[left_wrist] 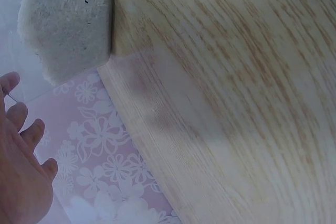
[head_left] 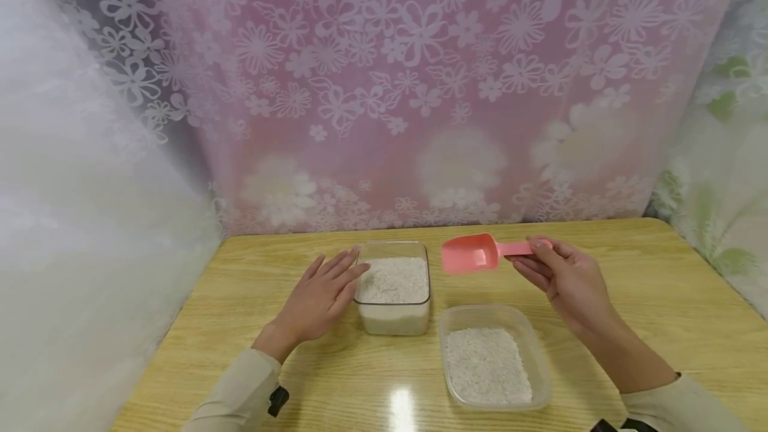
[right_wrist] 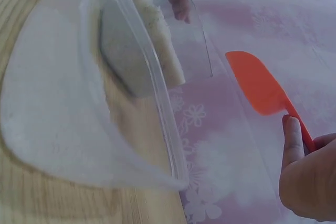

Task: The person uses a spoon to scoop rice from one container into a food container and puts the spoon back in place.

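Observation:
My right hand point(head_left: 579, 282) grips a pink plastic scoop point(head_left: 471, 254) by its handle, thumb on top, above the table. The scoop's bowl looks bare inside and points left; in the right wrist view the scoop point(right_wrist: 257, 85) appears orange-red. My left hand point(head_left: 321, 299), fingers extended, rests at the left rim of a clear square container point(head_left: 393, 320) filled with pale grains like rice. In the left wrist view the fingers of the left hand point(left_wrist: 23, 166) are spread beside that container point(left_wrist: 71, 19). Below the scoop, nearer me, stands a shallower translucent tub point(head_left: 540, 369) with similar grains point(head_left: 487, 365).
Both containers stand on a wood-grain table point(head_left: 240, 325). A pink flowered curtain point(head_left: 384, 99) hangs behind its far edge, with pale sheets at the left point(head_left: 90, 219) and right point(head_left: 720, 152). Dark bands show at both cuffs.

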Motion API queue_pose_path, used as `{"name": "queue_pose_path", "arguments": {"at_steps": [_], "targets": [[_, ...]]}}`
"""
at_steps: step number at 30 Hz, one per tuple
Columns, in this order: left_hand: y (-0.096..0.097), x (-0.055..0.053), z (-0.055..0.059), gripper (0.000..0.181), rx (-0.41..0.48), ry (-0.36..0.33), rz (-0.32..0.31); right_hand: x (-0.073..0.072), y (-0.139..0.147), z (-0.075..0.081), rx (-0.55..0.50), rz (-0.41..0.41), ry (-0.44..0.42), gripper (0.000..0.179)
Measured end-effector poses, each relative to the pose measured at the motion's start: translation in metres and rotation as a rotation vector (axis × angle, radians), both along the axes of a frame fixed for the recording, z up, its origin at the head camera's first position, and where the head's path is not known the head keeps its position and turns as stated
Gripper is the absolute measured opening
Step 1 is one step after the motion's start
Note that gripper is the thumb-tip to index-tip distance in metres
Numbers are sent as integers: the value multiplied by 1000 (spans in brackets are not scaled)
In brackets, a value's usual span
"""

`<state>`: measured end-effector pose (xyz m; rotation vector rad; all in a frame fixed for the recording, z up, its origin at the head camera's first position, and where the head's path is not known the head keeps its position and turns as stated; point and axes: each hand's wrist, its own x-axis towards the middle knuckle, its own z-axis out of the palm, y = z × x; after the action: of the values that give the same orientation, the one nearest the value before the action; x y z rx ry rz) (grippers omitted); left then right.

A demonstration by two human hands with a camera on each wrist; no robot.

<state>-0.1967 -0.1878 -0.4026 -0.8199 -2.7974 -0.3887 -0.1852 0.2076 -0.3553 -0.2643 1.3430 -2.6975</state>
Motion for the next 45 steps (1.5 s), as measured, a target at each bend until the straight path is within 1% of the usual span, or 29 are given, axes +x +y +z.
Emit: {"name": "queue_pose_path", "arguments": {"at_steps": [5, 8, 12, 15, 19, 22, 26, 29, 33, 38, 42, 45], "targets": [[3, -2, 1, 42, -3, 3, -9, -7, -11, -1, -17, 15, -68, 15], [3, -3, 0, 42, -5, 9, -14, -9, -20, 0, -5, 15, -97, 15], [4, -2, 0, 43, -7, 11, -15, -13, -33, 3, 82, -23, -128, 16], [5, -2, 0, 42, 0, 4, -11, -16, -44, 5, 209, -55, -116, 26], [4, 0, -1, 42, 4, -2, -2, -19, -55, 7, 379, -81, -45, 45], [3, 1, 0, 42, -3, -4, 4, -20, -62, 9, 470, -104, 6, 49], [2, 0, 0, 43, -6, -2, 0, -22, -72, 11, 570, -136, 79, 43], [2, -1, 1, 42, -3, 1, -7, -24, -80, 13, 620, -148, 134, 37], [1, -1, 1, 42, -6, -4, -1, -26, -89, 17, 676, -151, 198, 32], [0, 0, 1, 42, -5, 7, 5, -26, -102, 18, 814, -178, 270, 26], [0, 0, 0, 41, 6, 21, -5, -25, -111, 15, 897, -175, 290, 26], [1, -1, 0, 42, 10, 18, -12, -25, -114, 10, 900, -149, 259, 27]]}}
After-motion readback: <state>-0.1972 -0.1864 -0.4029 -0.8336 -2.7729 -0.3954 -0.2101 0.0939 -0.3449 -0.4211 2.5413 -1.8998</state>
